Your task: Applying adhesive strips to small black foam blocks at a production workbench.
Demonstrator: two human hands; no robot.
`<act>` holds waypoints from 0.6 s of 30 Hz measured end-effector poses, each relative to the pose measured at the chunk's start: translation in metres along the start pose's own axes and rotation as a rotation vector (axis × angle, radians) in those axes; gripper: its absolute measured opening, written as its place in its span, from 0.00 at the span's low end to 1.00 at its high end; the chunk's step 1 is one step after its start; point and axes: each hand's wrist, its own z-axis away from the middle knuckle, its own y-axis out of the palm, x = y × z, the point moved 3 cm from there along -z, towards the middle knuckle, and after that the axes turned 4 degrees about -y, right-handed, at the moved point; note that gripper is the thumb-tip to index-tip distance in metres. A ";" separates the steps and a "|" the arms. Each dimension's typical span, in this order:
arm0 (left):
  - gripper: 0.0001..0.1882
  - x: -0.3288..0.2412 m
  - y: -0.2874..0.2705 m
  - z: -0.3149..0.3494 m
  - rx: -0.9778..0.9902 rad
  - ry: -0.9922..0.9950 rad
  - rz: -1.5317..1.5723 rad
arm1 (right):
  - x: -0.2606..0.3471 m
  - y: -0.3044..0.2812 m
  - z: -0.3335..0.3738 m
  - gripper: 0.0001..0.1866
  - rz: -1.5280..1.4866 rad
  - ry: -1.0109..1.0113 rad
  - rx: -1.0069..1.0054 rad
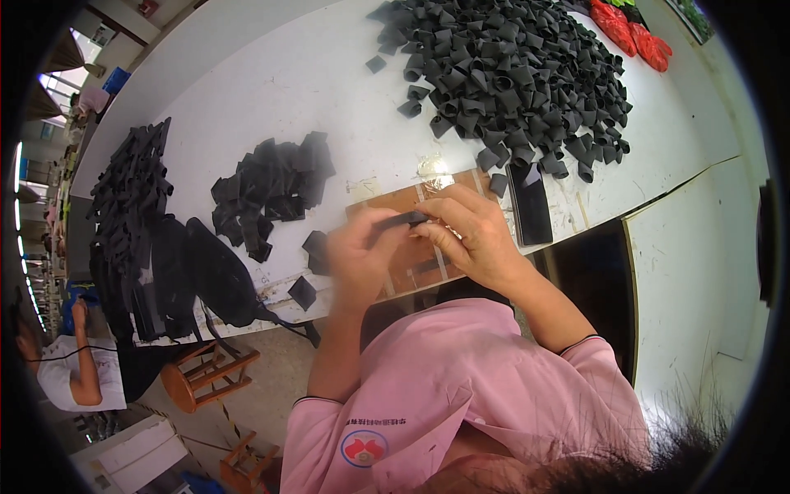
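Observation:
Between my two hands is a small black fabric piece [400,220], held above a brown board [401,271] at the table's near edge. My left hand [360,247], somewhat blurred, pinches one end of it. The fingers of my right hand [467,232] close on the other end. Left of my left hand lie flat black fabric squares [280,177] in a loose heap, with a single square [303,292] apart from it. Beyond my right hand spreads a large pile of black rolled fabric loops [510,74].
A dark phone-like slab [531,206] lies right of the board. Narrow black strips [132,193] and a black bag-like item [218,276] sit at the table's left. Red plastic bags [629,33] rest at the far right. A wooden stool [206,375] and another person [82,370] are at lower left.

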 end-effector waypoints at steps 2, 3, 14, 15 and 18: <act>0.06 -0.002 0.000 -0.002 -0.019 -0.010 -0.030 | -0.001 0.000 -0.001 0.04 -0.022 0.003 0.004; 0.06 -0.002 0.000 -0.001 -0.019 -0.027 -0.028 | -0.001 0.000 -0.001 0.04 0.049 -0.042 -0.001; 0.15 0.099 0.001 0.025 -0.264 -0.284 -0.496 | -0.053 -0.035 -0.025 0.17 -0.683 0.563 -0.429; 0.15 0.105 0.002 0.024 -0.280 -0.291 -0.504 | -0.062 -0.024 -0.013 0.17 -0.697 0.562 -0.415; 0.11 0.119 0.006 0.017 -0.354 -0.284 -0.856 | -0.059 0.004 0.038 0.17 -0.646 0.700 -0.034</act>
